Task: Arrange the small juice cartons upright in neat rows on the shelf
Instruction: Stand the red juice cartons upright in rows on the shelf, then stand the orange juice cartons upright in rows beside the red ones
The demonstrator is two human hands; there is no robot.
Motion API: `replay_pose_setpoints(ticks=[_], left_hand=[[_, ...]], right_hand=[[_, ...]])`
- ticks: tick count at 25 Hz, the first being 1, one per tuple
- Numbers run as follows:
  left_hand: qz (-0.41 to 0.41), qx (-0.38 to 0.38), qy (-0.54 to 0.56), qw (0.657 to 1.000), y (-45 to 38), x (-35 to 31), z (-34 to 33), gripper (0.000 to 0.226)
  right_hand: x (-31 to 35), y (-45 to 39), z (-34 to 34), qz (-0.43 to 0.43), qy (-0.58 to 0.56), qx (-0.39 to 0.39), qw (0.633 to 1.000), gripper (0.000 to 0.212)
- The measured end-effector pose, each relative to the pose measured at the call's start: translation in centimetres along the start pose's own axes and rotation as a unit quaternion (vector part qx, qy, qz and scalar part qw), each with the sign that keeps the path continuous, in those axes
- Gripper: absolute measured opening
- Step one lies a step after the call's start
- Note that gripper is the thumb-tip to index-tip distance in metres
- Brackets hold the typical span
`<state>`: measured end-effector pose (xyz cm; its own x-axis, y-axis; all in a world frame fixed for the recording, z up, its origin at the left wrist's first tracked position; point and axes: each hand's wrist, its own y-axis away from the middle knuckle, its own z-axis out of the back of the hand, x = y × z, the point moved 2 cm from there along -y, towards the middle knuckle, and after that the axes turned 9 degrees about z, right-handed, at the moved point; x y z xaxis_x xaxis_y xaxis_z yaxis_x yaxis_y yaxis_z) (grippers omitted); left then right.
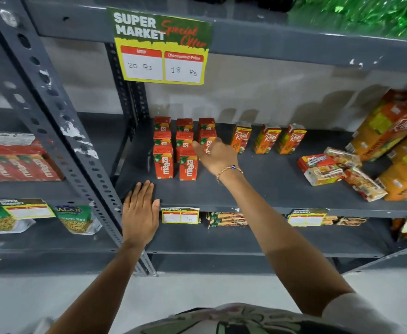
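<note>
Several small red Maaza cartons (163, 162) stand upright in rows at the left of the grey shelf (258, 186). My right hand (215, 155) reaches into them, fingers around a red carton (206, 138) in the middle row's right column. My left hand (140, 209) lies flat on the shelf's front edge, fingers spread, holding nothing. Three small orange Real cartons (267, 139) stand upright in a line further right. Several more small cartons (325, 168) lie tumbled on their sides at the right.
Large orange Real cartons (388, 131) lean at the far right. A price sign (161, 47) hangs from the shelf above. A slotted upright post (60, 116) runs diagonally at left. Snack packs (74, 218) and other goods sit on the lower shelves.
</note>
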<state>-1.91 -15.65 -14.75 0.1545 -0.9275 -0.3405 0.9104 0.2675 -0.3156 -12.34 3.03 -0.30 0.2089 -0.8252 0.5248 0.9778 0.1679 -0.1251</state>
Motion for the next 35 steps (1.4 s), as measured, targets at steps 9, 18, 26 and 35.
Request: replay_pose_setpoints(ticks=[9,18,26,35], left_hand=[[-0.134,0.071,-0.023,0.988,2.7,-16.4,-4.6,0.065],[-0.085,0.016,-0.043,0.995,3.5,-19.5,-6.6,0.051],[-0.063,-0.007,-0.029,0.998,3.6,-19.6,-7.3,0.052],[-0.076,-0.004,-0.038,0.996,3.4,-19.3,-7.4,0.051]], right_hand=[[-19.2,2.1,13.6,-0.062,0.086,0.010,0.994,0.020],[-30.3,-0.2,17.3,0.006,0.170,0.108,0.979,0.031],[-32.5,-3.5,16.4,0.034,0.200,0.198,0.959,0.051],[-32.5,-5.2,15.0,0.076,0.217,0.197,0.953,0.049]])
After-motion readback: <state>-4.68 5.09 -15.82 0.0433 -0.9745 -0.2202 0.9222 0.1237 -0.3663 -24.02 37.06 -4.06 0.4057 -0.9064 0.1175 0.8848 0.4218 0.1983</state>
